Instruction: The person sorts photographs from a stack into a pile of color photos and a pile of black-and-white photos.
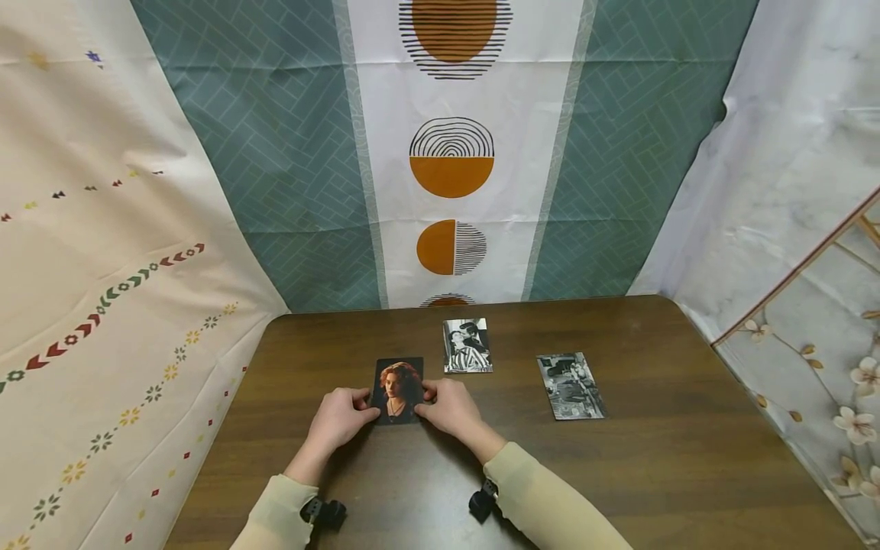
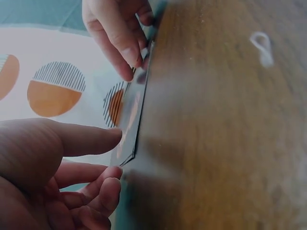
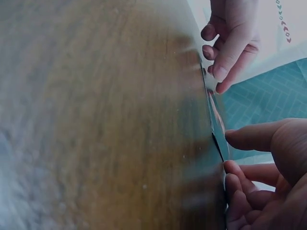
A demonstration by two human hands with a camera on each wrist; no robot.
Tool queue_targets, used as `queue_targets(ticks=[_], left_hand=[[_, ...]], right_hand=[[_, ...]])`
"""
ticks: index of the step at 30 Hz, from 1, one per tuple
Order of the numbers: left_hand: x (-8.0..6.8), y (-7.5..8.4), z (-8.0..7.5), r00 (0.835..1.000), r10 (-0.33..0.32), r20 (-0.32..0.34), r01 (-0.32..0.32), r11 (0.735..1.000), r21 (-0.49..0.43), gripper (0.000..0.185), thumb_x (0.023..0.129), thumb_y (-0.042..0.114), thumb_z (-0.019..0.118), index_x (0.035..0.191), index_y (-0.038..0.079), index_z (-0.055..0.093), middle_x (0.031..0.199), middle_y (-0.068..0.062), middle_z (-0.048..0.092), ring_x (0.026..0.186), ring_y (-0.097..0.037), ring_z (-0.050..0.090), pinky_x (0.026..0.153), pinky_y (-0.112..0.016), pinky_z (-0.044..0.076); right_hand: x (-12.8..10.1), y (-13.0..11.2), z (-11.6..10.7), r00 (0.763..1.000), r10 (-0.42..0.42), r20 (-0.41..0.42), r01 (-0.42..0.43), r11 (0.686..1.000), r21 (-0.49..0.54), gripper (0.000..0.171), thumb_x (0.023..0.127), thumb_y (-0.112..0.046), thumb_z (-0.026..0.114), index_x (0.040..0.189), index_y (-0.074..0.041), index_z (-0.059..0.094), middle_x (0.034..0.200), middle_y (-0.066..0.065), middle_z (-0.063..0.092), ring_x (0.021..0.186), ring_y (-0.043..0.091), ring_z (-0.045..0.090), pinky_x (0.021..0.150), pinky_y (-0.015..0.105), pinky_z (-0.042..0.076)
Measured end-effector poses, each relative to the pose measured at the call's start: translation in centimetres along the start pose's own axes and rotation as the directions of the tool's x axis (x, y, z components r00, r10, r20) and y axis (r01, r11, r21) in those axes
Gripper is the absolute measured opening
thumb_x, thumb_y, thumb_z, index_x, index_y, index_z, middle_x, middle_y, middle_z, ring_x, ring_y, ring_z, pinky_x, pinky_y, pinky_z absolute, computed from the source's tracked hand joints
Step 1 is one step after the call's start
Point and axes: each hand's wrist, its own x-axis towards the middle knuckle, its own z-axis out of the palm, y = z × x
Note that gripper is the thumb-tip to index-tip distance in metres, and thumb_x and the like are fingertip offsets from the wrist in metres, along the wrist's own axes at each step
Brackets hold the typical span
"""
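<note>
I see both hands on a glossy rectangular colour portrait photo [image 1: 398, 390], flat on the dark wood-grain surface [image 1: 674, 473] near its middle. My left hand [image 1: 338, 418] pinches its left edge, fingers curled; my right hand [image 1: 450, 408] pinches its right edge. Two black-and-white photos, one striped-shirt print [image 1: 467, 346] and one street print [image 1: 571, 386], lie toward the far edge and right.

A makeshift recording booth: 3 patterned fabric sheets, the middle teal-and-white one with orange circles [image 1: 451, 156], hang as backdrops around a dark brown wooden table [image 1: 660, 473].
</note>
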Motion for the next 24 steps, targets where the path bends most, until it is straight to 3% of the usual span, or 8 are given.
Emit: queue_targets(ticks=[7, 14, 24], left_hand=[[0.4, 0.5, -0.1, 1.0, 0.022, -0.02, -0.022, 0.999, -0.038, 0.048, 0.092, 0.021, 0.085, 0.131, -0.005, 0.073, 0.079, 0.002, 0.062, 0.072, -0.018, 0.053, 0.067, -0.035, 0.042], [1.0, 1.4, 0.8, 0.997, 0.065, -0.038, -0.068, 0.995, -0.074, 0.044, 0.092, 0.019, 0.084, 0.128, -0.004, 0.076, 0.073, 0.002, 0.058, 0.062, -0.016, 0.047, 0.061, -0.034, 0.038], [1.8, 4.1, 2.0, 0.994, 0.091, -0.052, -0.098, 0.982, -0.159, 0.035, 0.093, 0.018, 0.083, 0.121, -0.002, 0.078, 0.08, 0.002, 0.062, 0.062, -0.015, 0.047, 0.055, -0.03, 0.036]], right_hand=[[0.0, 0.2, -0.6, 1.0, -0.008, -0.015, 0.009, 0.997, 0.078, 0.049, 0.086, -0.019, 0.086, 0.131, -0.002, 0.075, 0.094, -0.006, 0.075, 0.081, 0.007, 0.066, 0.077, 0.031, 0.054], [0.0, 0.9, -1.4, 0.998, -0.025, -0.058, 0.032, 0.992, 0.121, 0.046, 0.088, -0.015, 0.083, 0.13, 0.002, 0.075, 0.094, -0.004, 0.074, 0.084, 0.009, 0.067, 0.08, 0.03, 0.055], [0.0, 2.5, -3.5, 0.993, -0.014, -0.118, 0.033, 0.987, 0.158, 0.04, 0.09, -0.011, 0.081, 0.127, 0.002, 0.076, 0.096, -0.001, 0.075, 0.088, 0.014, 0.07, 0.081, 0.033, 0.056]])
